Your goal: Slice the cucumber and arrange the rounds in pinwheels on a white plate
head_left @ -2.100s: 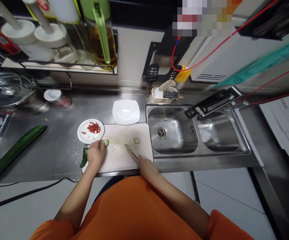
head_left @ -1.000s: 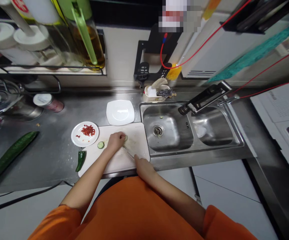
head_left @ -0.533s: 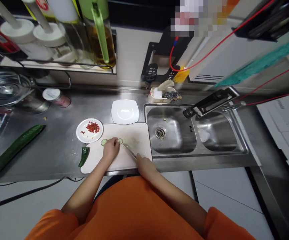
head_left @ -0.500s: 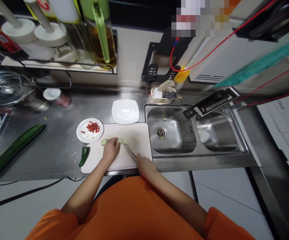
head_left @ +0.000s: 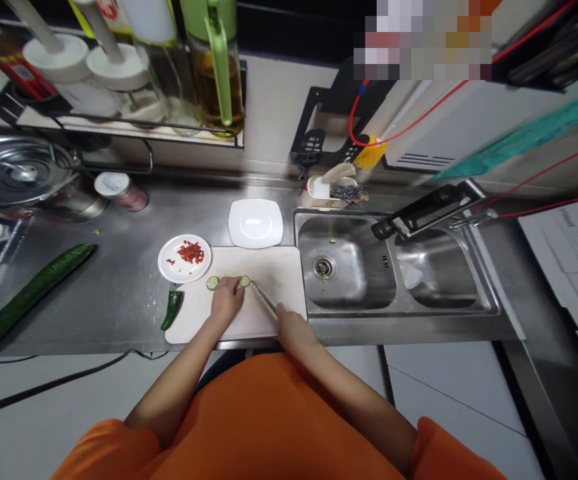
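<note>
The right hand [head_left: 293, 330] grips the knife [head_left: 265, 299]; the left hand's [head_left: 227, 300] fingers bunch together, seemingly on the cucumber slice [head_left: 245, 281].

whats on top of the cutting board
Two cucumber slices show on the cutting board, with a green pepper at its left edge. The right hand holds a knife over the board. Whatever the left hand covers between the slices cannot be seen.

I am in a kitchen. I see a metal sink [head_left: 349, 293] with two bowls, a big pot with a shiny lid [head_left: 23, 172], a white cutting board [head_left: 263, 313], plates, and a shelf [head_left: 133, 127] with bottles and jars.
</note>
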The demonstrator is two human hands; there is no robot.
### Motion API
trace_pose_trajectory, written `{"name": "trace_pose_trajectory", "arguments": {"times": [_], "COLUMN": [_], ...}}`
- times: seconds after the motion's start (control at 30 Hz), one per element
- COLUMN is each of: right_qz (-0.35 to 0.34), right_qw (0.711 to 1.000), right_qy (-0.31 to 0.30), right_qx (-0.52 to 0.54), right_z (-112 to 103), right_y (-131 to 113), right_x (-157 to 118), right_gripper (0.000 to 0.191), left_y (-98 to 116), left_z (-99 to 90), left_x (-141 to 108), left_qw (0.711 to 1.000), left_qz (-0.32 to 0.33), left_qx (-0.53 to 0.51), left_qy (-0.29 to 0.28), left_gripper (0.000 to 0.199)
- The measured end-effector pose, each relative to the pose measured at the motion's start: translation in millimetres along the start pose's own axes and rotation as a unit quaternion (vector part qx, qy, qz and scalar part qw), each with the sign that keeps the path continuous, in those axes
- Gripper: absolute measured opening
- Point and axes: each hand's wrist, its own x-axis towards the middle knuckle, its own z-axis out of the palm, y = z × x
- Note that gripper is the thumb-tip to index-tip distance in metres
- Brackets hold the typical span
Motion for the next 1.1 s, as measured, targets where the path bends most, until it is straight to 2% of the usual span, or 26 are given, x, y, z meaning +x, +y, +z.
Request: {"name": "trace_pose_trajectory", "arguments": {"times": [0.13,0.37,1.1], "right_qz": [-0.022,-0.008,-0.005], "right_qw": [1.0,1.0,1.0], "right_qy": [-0.006,-0.007,0.0], "right_qx": [-0.01,-0.013,-0.008], "right_z": [-7,-9,-9], "right_y": [-10,-23,-26], "right_x": [3,6,8], "right_gripper": [0.033,0.035,0.034], "left_y": [-1,-4,-1], "left_z": [0.2,1.8,-0.3], "left_x": [1,0,0], "left_qw": [1.0,1.0,1.0], "left_qz": [-0.003,0.001,-0.01], "left_qx": [-0.008,-0.016,-0.021], "left_qy": [-0.002,0.009,-0.001], "left_gripper": [0.031,0.03,0.032]}}
